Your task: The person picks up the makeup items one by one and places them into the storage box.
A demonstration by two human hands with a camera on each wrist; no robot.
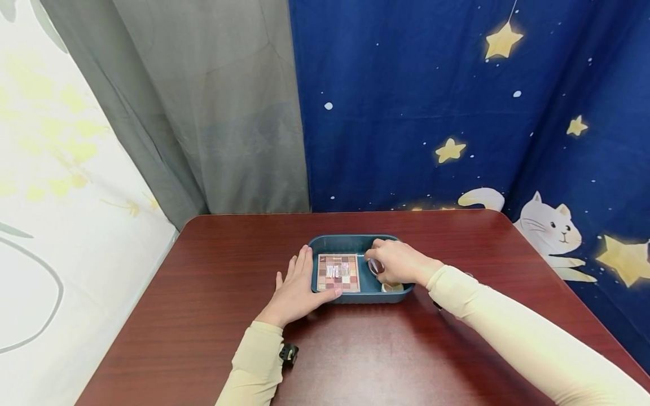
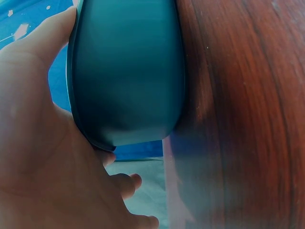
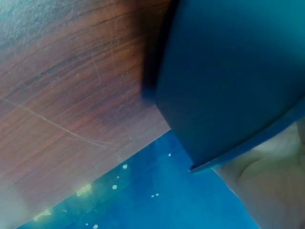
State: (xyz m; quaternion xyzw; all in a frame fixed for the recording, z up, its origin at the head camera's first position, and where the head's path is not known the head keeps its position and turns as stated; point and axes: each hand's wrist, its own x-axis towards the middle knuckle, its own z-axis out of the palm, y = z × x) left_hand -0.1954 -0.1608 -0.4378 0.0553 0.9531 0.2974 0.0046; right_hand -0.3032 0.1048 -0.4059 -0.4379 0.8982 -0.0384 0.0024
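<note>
A dark teal tray (image 1: 355,298) with rounded corners stands on the table. Flat in its left half lies a square eyeshadow palette (image 1: 338,273), its cover patterned in pink and brown squares with white lettering. My left hand (image 1: 294,293) rests on the tray's left end, fingers straight along the rim and thumb over the near edge. Inside the right half, my right hand (image 1: 398,262) pinches a small round silver-rimmed disc (image 1: 376,267), tilted on edge. Below that hand sits a pale round item (image 1: 392,287), partly covered. The right wrist view shows only the tray's outer wall (image 3: 224,95) and part of the palm.
The reddish-brown wooden table (image 1: 213,265) extends around the tray. Behind it hang a grey curtain (image 1: 244,113) and a blue curtain (image 1: 386,113) with stars and a white cat. Something small and dark (image 1: 438,305) shows beneath the right sleeve.
</note>
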